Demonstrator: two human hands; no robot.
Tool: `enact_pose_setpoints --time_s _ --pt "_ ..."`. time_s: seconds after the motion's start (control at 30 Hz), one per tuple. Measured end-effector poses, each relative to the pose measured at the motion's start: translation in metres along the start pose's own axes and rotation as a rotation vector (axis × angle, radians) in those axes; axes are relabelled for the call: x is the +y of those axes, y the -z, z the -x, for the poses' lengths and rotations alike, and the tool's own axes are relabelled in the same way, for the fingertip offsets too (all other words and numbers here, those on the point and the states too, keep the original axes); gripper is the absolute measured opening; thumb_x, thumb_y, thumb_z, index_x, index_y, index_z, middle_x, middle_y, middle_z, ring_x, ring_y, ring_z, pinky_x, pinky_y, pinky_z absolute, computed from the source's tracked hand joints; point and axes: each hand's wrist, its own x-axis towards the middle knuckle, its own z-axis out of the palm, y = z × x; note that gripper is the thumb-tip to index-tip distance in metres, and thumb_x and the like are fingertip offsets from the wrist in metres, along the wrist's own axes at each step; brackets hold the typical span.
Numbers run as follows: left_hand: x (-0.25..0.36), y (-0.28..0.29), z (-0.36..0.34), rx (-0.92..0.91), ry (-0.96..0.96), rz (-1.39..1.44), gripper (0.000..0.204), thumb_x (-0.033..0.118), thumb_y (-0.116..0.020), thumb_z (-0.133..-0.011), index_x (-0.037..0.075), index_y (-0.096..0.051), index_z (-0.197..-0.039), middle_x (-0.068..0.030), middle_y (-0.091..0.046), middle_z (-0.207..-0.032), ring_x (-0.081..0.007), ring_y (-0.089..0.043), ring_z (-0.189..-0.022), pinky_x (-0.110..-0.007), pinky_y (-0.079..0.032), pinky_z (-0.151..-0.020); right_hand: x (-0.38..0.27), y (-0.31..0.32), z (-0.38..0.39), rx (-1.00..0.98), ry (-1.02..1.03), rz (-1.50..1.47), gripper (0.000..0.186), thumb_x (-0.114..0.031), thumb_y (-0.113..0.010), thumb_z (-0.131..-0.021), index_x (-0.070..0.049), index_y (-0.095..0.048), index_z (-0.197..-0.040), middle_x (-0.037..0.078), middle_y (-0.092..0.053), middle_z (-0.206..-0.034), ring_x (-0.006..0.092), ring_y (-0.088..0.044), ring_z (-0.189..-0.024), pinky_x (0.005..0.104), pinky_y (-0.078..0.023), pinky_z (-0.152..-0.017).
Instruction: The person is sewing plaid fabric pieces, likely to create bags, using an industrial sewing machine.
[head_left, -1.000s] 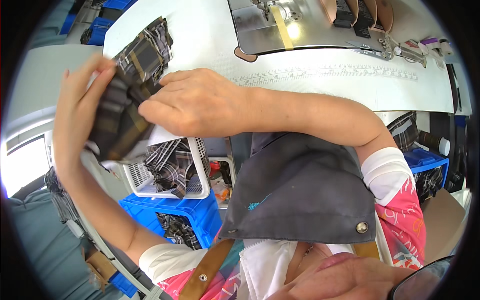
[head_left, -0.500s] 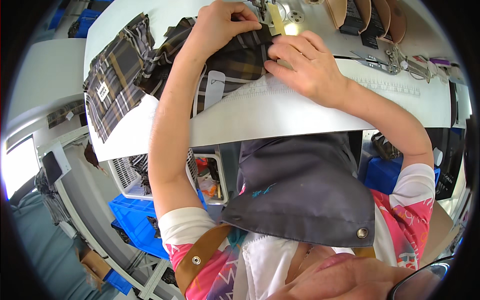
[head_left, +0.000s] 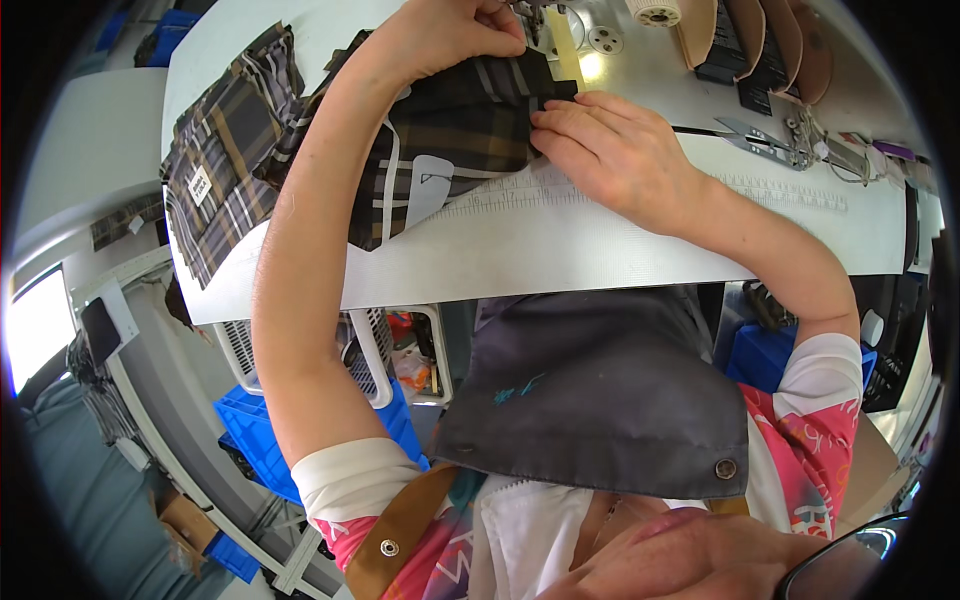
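Dark plaid fabric (head_left: 455, 125) lies spread at the sewing machine's plate (head_left: 600, 75), its right edge by a yellow tape strip (head_left: 568, 45). My left hand (head_left: 455, 35) pinches the fabric's upper edge near the presser foot. My right hand (head_left: 625, 160) has curled fingers gripping its right edge, with the thumb lower down against it. A white card piece (head_left: 428, 190) rests on the lower part of the fabric. More folded plaid pieces (head_left: 225, 150) with a white label lie to the left.
A ruler scale (head_left: 770, 190) runs along the white table (head_left: 530, 255). Scissors (head_left: 755, 140) and tan holders (head_left: 700, 40) are at the right. White baskets (head_left: 375, 350) and blue crates (head_left: 255, 440) stand under the table at left, another blue bin (head_left: 750, 350) at right.
Both hands have carried the fabric from the left to the machine plate and laid it out. Over the last half second, my right hand has shifted slightly down and my left forearm leftward.
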Motion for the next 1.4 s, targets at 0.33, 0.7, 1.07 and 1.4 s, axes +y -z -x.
enact_pose_setpoints --time_s 0.33,0.7,1.07,1.4 --pt "-0.002 0.006 -0.015 0.105 0.033 -0.035 0.049 0.017 -0.08 -0.061 0.0 -0.063 -0.104 -0.0147 -0.064 -0.102 -0.0249 -0.057 -0.095 -0.032 -0.044 -0.082 0.013 -0.006 0.0 0.054 -0.041 -0.004 0.022 -0.008 -0.06 -0.064 -0.002 -0.062 -0.085 0.007 -0.063 -0.091 0.0204 -0.062 -0.082 0.029 -0.05 -0.075" --pt "-0.012 0.009 -0.027 0.091 -0.004 0.038 0.05 0.014 -0.083 -0.056 0.003 -0.064 -0.101 -0.0112 -0.064 -0.102 -0.022 -0.056 -0.095 -0.032 -0.045 -0.082 0.018 -0.005 -0.001 0.002 -0.084 -0.019 0.022 -0.005 -0.061 -0.066 -0.002 -0.063 -0.088 0.007 -0.064 -0.097 0.0203 -0.063 -0.083 0.0305 -0.05 -0.076" --pt "-0.022 0.011 -0.029 0.142 -0.108 -0.061 0.036 0.011 -0.081 -0.06 0.003 -0.066 -0.093 -0.0089 -0.066 -0.093 -0.0204 -0.058 -0.089 -0.031 -0.046 -0.078 0.022 -0.012 -0.003 0.079 -0.088 0.002 0.017 -0.007 -0.059 -0.066 -0.005 -0.063 -0.082 0.004 -0.064 -0.087 0.0182 -0.062 -0.079 0.0288 -0.049 -0.071" --pt "-0.009 -0.058 0.076 0.388 -0.519 -0.552 0.022 0.012 -0.067 -0.076 0.005 -0.067 -0.097 -0.0046 -0.065 -0.106 -0.0196 -0.06 -0.096 -0.042 -0.045 -0.087 0.013 0.004 0.011 -0.06 -0.163 -0.039 0.028 -0.02 -0.065 -0.077 -0.005 -0.065 -0.1 0.004 -0.063 -0.105 0.0201 -0.054 -0.102 0.0342 -0.043 -0.088"
